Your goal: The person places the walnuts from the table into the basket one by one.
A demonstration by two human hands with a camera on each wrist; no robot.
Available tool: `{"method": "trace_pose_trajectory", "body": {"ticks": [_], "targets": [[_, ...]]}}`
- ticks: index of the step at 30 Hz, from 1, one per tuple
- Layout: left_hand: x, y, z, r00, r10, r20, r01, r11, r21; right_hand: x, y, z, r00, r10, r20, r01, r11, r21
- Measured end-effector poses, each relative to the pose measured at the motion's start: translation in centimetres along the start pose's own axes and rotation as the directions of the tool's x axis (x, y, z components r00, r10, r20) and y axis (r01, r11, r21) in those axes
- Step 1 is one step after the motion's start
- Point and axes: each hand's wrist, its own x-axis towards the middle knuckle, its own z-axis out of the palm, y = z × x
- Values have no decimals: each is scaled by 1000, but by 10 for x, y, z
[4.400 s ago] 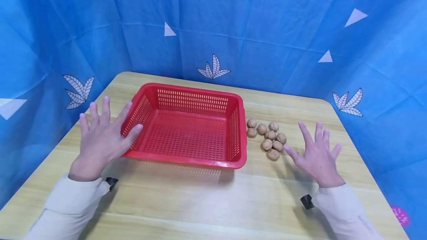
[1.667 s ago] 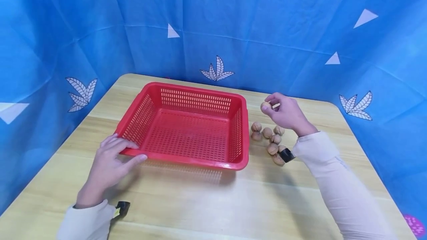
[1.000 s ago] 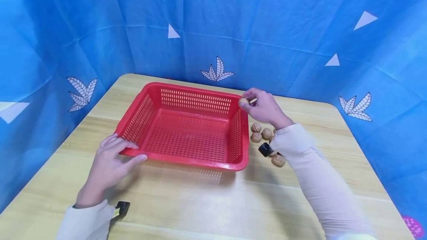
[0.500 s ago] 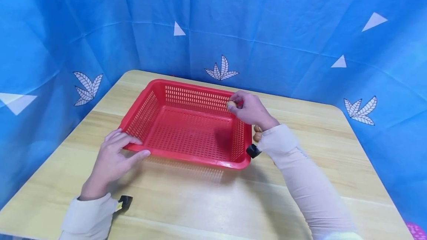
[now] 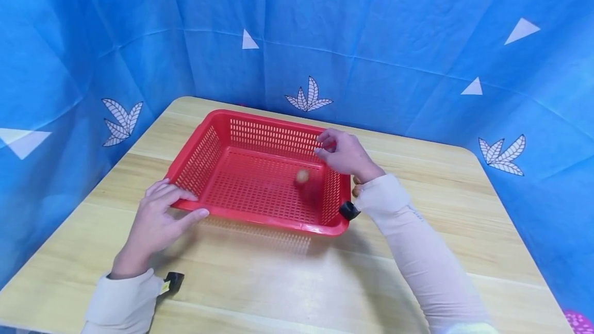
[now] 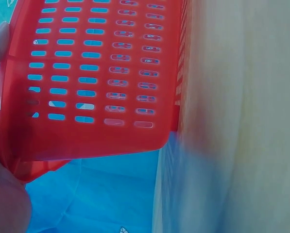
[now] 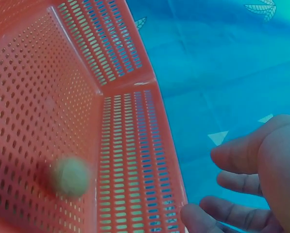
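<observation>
A red plastic basket (image 5: 274, 222) with slotted walls stands on the wooden table. At its near left corner my left hand (image 5: 155, 223) holds the rim, fingers over the edge and thumb along the front. The left wrist view shows the basket's outer wall (image 6: 86, 141) beside that hand. Over the basket's right end is my right hand (image 5: 345, 153), fingers loosely bent and apart with nothing between them. Below it a blurred walnut (image 5: 302, 176) is inside the basket, towards the right; the right wrist view shows the same walnut (image 7: 71, 176) above or on the perforated floor.
Walnuts (image 5: 357, 189) peek out just right of the basket; my right wrist and sleeve (image 5: 385, 195) hide others there. Blue patterned cloth (image 5: 371, 40) hangs behind the table and at its sides. Bare wood (image 5: 250, 277) lies in front of the basket.
My right hand picked up a walnut, carried it left over the basket and let it go; it has dropped inside. Earlier, my left hand came down from a spread pose onto the rim.
</observation>
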Motion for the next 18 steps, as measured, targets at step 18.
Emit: {"method": "trace_pose_trajectory", "body": {"ticks": [18], "targets": [[-1, -1, 3, 1000, 19, -20, -19, 1000, 7, -15, 34, -31, 996, 15, -85, -16, 1000, -12]]}}
